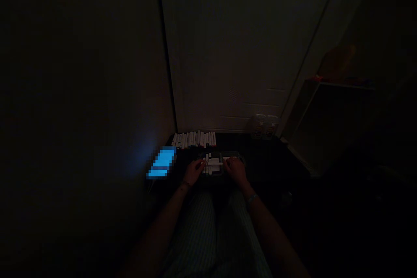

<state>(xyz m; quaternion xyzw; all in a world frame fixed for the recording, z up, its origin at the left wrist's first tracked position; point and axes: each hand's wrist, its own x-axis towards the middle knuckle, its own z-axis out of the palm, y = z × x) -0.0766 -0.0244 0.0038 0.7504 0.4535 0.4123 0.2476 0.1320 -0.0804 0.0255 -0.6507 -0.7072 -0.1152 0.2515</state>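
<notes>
In dim light, a white marker (215, 163) lies level between my two hands. My left hand (194, 171) is closed on its left end, and the fingers of my right hand (235, 170) pinch the right end. Below it is a dark tray (221, 155) with compartments. Several white markers (207, 169) stand side by side in its left part, close to my left fingers. White pieces also show in the right part, partly hidden by my right hand. Behind the tray, a row of white markers (194, 139) lies along the back of the dark surface.
A glowing blue screen (162, 163), blurred out, is at the left by the wall. Two clear containers (264, 127) stand at the back right against a pale panel (228, 61). Farther right is a shelf unit (342, 84). My legs (198, 226) are just below the surface.
</notes>
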